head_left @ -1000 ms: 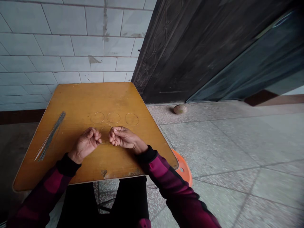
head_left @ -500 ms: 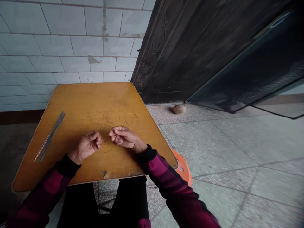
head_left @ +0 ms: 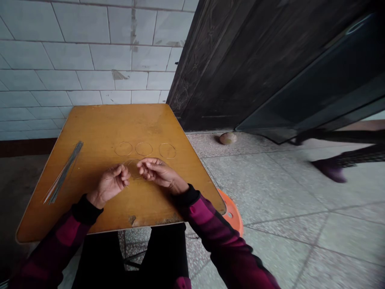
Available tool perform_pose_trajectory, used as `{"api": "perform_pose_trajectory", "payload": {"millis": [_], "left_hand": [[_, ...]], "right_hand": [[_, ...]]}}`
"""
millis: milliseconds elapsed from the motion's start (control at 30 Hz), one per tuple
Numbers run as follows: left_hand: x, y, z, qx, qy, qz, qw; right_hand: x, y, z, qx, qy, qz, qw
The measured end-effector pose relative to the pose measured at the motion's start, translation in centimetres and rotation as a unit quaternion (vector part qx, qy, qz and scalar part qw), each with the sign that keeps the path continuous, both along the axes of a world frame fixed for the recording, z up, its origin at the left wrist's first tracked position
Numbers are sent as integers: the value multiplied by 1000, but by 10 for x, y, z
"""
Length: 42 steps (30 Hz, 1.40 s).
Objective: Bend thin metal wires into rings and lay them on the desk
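Observation:
My left hand [head_left: 113, 181] and my right hand [head_left: 159, 173] face each other above the wooden table [head_left: 99, 124], fingers pinched. Between them is a thin wire ring [head_left: 136, 177], gripped at its two sides. Part of the ring is hidden by my fingers. Just beyond my hands three wire rings lie flat in a row: a left ring [head_left: 131, 150], a middle ring [head_left: 152, 149] and a right ring [head_left: 175, 151]. To the left of my left hand rests a bundle of straight grey wires [head_left: 65, 172].
A tiled wall [head_left: 72, 54] borders the table's far edge. An orange stool [head_left: 236, 212] stands partly under the right corner. On the floor, a roundish stone-like object [head_left: 227, 138] lies by the dark door [head_left: 210, 88]. A person's leg and shoe [head_left: 331, 169] show at right.
A person's legs have come into view at the right. My hands stay nearly in place, while the wire between them now sits higher and looks more like one closed loop.

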State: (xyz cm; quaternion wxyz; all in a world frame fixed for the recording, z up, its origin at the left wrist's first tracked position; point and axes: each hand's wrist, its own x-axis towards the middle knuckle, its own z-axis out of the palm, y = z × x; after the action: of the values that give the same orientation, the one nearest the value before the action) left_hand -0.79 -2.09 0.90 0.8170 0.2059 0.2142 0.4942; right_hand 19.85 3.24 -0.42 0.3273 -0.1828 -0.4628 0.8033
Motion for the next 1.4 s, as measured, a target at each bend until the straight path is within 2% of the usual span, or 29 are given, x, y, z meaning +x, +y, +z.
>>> {"api": "perform_pose_trajectory", "payload": {"millis": [67,133,200,267,367,467,667,967,1267,1400], "left_hand": [[-2,2,-1,-29,-14,16,999],[-3,4,-1,-48,-21,22,998],[-3,5,-2,-58,-21,22,998],[-3,5,-3,-62,-15,20,998],[-1,5,-7,-61,-5,18,998],[2,4,-10,-59,-6,20,998],[4,4,-9,-74,4,13,997],[5,5,-11,-92,-12,16,996],[7,4,-11,-66,-3,27,997],[6,4,-11,-30,21,45,998]], "right_hand": [[3,3,3,112,-28,-47,992],[5,3,6,257,-71,-67,961],[6,1,10,398,-137,-64,905],[3,-3,13,508,-206,-65,834],[-5,-10,11,603,-258,-90,749],[-11,-14,6,638,-267,-119,712],[-12,-17,2,626,-294,-121,712],[-16,-20,2,660,-293,-137,678],[-15,-21,6,648,-287,-145,691],[-15,-22,8,648,-283,-153,690]]}}
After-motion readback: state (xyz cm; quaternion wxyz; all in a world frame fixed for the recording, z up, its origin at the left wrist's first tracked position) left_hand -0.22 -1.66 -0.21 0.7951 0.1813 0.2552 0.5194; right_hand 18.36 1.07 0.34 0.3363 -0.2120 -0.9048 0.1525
